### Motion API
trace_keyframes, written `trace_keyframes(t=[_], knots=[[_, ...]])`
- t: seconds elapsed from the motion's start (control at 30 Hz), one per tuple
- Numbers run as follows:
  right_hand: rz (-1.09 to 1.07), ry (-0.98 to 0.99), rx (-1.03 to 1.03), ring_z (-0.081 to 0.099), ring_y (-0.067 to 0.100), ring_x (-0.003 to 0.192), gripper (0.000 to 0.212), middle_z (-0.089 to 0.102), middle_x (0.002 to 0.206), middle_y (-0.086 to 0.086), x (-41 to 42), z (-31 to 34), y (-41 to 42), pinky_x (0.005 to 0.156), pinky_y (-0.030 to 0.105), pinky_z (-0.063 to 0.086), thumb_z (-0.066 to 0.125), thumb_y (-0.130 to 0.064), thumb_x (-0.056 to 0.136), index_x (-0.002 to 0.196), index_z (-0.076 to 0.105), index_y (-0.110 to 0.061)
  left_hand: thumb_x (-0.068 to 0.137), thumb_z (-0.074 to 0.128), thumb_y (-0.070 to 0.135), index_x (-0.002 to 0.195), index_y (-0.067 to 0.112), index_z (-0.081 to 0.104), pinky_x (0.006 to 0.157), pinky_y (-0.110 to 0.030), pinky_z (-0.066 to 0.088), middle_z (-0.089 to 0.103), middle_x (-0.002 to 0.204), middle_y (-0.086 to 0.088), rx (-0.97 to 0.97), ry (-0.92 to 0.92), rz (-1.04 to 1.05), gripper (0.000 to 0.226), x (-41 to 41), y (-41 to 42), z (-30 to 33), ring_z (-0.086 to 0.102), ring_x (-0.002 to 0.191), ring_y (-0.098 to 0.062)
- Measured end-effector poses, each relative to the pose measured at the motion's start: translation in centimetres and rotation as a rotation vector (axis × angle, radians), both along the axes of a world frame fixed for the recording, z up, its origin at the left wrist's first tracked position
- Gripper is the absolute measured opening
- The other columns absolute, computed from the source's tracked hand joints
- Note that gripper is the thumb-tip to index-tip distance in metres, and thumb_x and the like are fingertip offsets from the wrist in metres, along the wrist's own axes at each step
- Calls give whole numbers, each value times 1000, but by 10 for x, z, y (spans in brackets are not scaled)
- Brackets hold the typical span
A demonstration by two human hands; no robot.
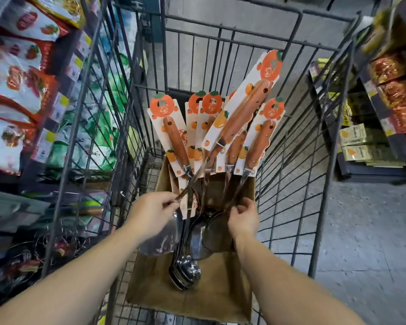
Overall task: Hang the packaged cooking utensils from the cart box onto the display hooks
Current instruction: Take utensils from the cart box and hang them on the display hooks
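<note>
Utensils (pixel 223 137) crowd box (pixel 220 299); both hands' grips partly hidden.

Even indoor light, edges blurred w/ wide-angle bend (centre sharper).

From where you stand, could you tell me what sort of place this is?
Most likely a shop aisle during restocking: shelves of packaged snacks on both sides, a wire cart, and a cardboard box of carded utensils.

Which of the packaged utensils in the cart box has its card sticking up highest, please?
The long utensil leaning to the right, pinched at its metal shaft by the left hand; its orange card top rises well above the shorter cards clustered beside it.
</note>
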State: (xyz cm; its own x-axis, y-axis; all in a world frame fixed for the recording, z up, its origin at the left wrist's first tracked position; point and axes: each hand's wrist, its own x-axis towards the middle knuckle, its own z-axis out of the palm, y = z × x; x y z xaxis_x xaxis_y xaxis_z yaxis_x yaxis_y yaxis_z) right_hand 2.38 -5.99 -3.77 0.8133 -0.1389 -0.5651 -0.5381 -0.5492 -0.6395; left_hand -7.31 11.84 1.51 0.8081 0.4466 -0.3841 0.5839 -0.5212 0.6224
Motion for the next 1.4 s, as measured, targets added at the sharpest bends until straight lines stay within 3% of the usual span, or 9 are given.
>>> trace_keyframes(t=[0.1,0.27,0.5,0.67,0.87,1.07,1.17,1.27,1.4], knots=[[72,5,-11,62,27,109,51,66,119,8,10,-25,8,95,32,45,59,-12,91,139,41,-14,87,66,25,104,21,73,88,-34,51,61,86,19,69,-54,9,19,-2,9,-7,62,88,-10],[58,-15,-58,64,30,100,23,69,106,9,17,-50,14,93,42,50,52,-11,92,114,55,-17,85,68,21,98,18,75,79,-37,53,65,88,15,106,-127,25,15,-10,11,-18,64,87,-15],[48,-44,-40,60,25,93,23,66,103,7,-5,-7,0,80,26,42,51,-11,96,119,53,-12,86,66,25,106,21,72,83,-31,51,72,101,3,88,-83,89,21,-9,-2,-3,63,90,-15],[63,12,29,67,27,79,14,66,88,9,-34,36,-6,76,48,58,52,-9,92,104,51,-17,86,65,32,112,28,68,89,-30,49,70,109,9,49,-74,57,26,-11,-13,30,63,102,-16],[179,-4,154,63,10,68,23,57,84,-6,-59,122,-14,45,9,44,51,-10,97,120,45,-9,83,70,29,79,37,66,82,-39,53,68,82,15,-49,-173,76,10,-42,-33,95,66,86,-16],[437,-192,242,56,5,71,30,64,95,0,-100,203,-32,50,7,41,56,-16,95,122,52,-6,81,70,39,64,35,54,58,-27,41,58,60,13,112,-296,201,23,-114,-72,171,56,66,-11],[567,-240,354,65,21,93,28,65,108,4,-135,246,-45,81,28,52,58,-18,93,120,52,-16,82,67,45,71,34,57,55,-26,40,55,63,15,223,-316,297,18,-164,-93,216,54,65,-10],[712,-308,404,63,30,101,32,62,111,3,-177,295,-51,91,45,52,60,-29,91,120,48,-22,82,69,43,89,27,64,70,-27,48,60,78,14,254,-366,443,18,-219,-113,265,59,80,-10],[942,-398,515,60,25,95,28,60,98,0,-247,367,-54,79,22,42,59,-26,93,118,47,-19,81,68,45,83,29,65,67,-24,43,69,82,11,401,-478,575,17,-303,-138,334,64,87,-6]])
